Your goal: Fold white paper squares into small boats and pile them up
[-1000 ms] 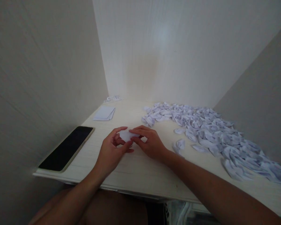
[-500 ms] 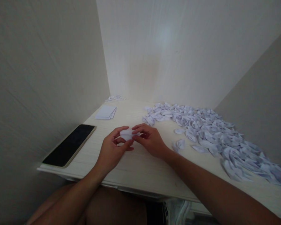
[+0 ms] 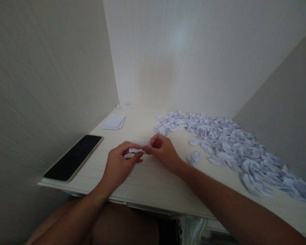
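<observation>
My left hand point(image 3: 119, 163) and my right hand point(image 3: 163, 151) meet over the near middle of the pale table point(image 3: 148, 190). Both pinch a small white slip of paper point(image 3: 137, 148), now folded into a narrow strip, held just above the tabletop. The left thumb and fingers close on its left end, the right fingertips on its right end. A folded white paper piece point(image 3: 195, 157) lies just right of my right wrist.
A dark phone point(image 3: 73, 157) lies face up at the table's left edge. A small stack of white paper slips point(image 3: 114, 121) sits at the back left, with a few scraps point(image 3: 123, 106) behind it. A wide heap of folded paper pieces point(image 3: 229, 143) covers the right side. Walls close in on three sides.
The paper between my fingers has gone from a rounder, wider shape to a flat narrow strip. Both hands stayed in the same place, fingers drawn closer together.
</observation>
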A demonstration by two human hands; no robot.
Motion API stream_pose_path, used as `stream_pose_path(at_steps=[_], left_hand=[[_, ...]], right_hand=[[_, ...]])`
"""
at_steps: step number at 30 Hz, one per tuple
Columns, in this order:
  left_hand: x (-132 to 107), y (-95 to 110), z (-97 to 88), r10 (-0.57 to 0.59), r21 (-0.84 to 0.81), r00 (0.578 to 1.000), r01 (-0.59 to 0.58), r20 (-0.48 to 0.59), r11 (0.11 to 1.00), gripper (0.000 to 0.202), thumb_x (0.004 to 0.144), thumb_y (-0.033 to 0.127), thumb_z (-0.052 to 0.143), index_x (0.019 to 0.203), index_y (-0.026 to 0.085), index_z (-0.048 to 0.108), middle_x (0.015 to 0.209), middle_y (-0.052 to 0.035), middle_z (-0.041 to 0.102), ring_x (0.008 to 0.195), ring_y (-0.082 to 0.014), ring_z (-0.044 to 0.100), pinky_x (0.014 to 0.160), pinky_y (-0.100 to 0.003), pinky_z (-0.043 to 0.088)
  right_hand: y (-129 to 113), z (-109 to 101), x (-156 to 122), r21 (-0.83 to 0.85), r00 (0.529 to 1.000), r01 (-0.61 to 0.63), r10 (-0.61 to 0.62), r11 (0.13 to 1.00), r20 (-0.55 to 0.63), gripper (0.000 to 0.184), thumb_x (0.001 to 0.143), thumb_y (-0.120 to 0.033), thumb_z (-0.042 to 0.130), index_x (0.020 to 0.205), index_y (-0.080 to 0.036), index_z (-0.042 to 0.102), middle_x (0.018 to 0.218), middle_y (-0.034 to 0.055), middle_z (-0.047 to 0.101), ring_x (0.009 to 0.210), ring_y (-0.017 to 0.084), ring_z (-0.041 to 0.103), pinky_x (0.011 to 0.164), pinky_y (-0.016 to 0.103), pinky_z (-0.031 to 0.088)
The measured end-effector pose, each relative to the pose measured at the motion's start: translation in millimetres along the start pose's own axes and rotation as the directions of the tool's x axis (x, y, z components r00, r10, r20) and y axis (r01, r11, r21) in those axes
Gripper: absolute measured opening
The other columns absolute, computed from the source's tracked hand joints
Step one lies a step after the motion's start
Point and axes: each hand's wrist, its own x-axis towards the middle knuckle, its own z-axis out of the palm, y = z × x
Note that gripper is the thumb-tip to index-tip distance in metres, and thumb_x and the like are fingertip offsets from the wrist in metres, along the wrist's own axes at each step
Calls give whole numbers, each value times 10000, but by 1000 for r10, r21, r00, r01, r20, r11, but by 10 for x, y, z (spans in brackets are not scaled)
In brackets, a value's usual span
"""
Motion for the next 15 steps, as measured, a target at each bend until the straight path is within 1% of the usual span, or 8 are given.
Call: stream_pose_path(at_steps=[3,7,9,12,15], left_hand=[[-4,7,-1,-10,8,1000,10,15,1000,198,712,298,803,857,180,740,873,-14,678,755,-155,673,643,-327,683],[1,10,-3,-72,-30,997,71,-14,997,245,746,364,775,886,172,713,727,12,657,683,-146,668,633,-334,677],[3,11,-11,-64,-39,997,63,-32,997,269,725,358,794,894,179,684,684,33,640,644,-132,659,612,-306,665],[3,19,-31,-48,-93,998,43,-51,995,342,674,314,835,902,197,609,666,52,649,611,-121,655,584,-263,636],[10,32,-54,-100,-155,994,92,-47,984,420,641,283,855,924,197,556,661,43,685,597,-132,670,582,-259,613]], right_hand=[[-15,-2,0,-3,1000,2,-2,1000,-11,421,614,-323,868,779,-204,500,592,-79,548,535,94,524,517,222,382],[-70,-10,-15,-38,1000,26,-26,999,8,414,634,-303,852,825,-207,497,609,-75,570,542,91,518,523,221,384],[-94,-15,-22,-84,999,36,-35,996,12,387,633,-272,847,830,-201,521,600,-73,575,534,89,517,518,221,385],[-104,-36,-13,-124,998,29,-22,992,57,310,652,-220,821,847,-183,584,613,-52,615,555,99,571,543,229,427],[-73,-73,22,-137,995,14,-1,990,99,246,686,-190,789,874,-170,633,661,-15,677,617,124,649,581,243,481]])
